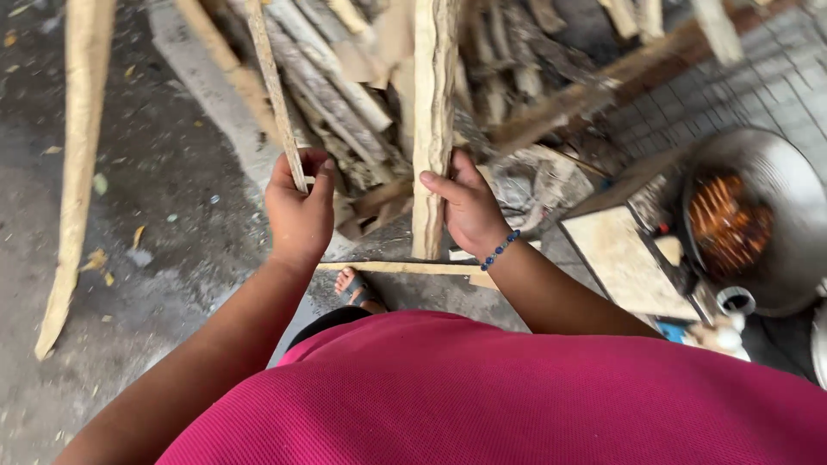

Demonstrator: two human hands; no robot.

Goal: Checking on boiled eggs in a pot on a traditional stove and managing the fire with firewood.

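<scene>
Wooden pieces are filling both your hands: your left hand (299, 207) is closing around a thin stick (274, 86), and your right hand (469, 207) is gripping a thick upright split log (432, 112) before the woodpile (362, 95). Off right, a metal pan (775, 198) is holding browned food (728, 222), sitting near a pale board (622, 258).

upper middle: heap of split firewood (345, 95). far left: long pale pole (76, 164) leaning over grey ground. right edge: metal wok (775, 198) with browned food, beside a wooden board (616, 258).
</scene>
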